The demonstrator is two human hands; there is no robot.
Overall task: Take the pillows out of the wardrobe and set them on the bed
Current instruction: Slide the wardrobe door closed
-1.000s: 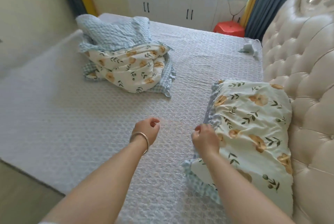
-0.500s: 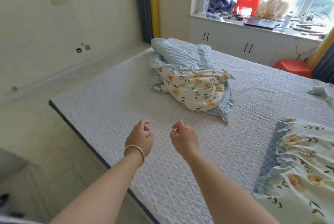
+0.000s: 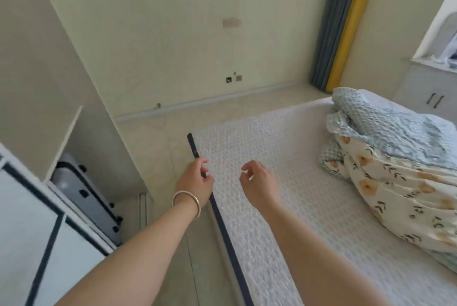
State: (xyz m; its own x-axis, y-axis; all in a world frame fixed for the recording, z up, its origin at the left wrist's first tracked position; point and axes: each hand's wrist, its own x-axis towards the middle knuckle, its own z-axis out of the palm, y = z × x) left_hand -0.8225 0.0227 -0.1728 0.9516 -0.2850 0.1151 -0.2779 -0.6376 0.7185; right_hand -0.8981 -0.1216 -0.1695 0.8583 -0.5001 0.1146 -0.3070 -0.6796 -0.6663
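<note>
Both hands are held out empty over the near edge of the bed. The left hand, with a bangle at the wrist, is loosely curled, thumb and forefinger close together but pinching nothing; the right hand is likewise half-curled, its fingers relaxed and nothing gripped.

No pillow is being carried. On the bed's far right a heap of bedding is seen — a flowered cream cover under a blue checked one — and whether a pillow is among it cannot be told. At the far left, white cabinet panels with dark trim are seen, probably the wardrobe, with a grey suitcase standing in the recess just beside them; no pillow can be made out there.

The task is judged to be between carries — the hands are free, as for another fetch from the wardrobe. How many pillows remain cannot be told.
</note>
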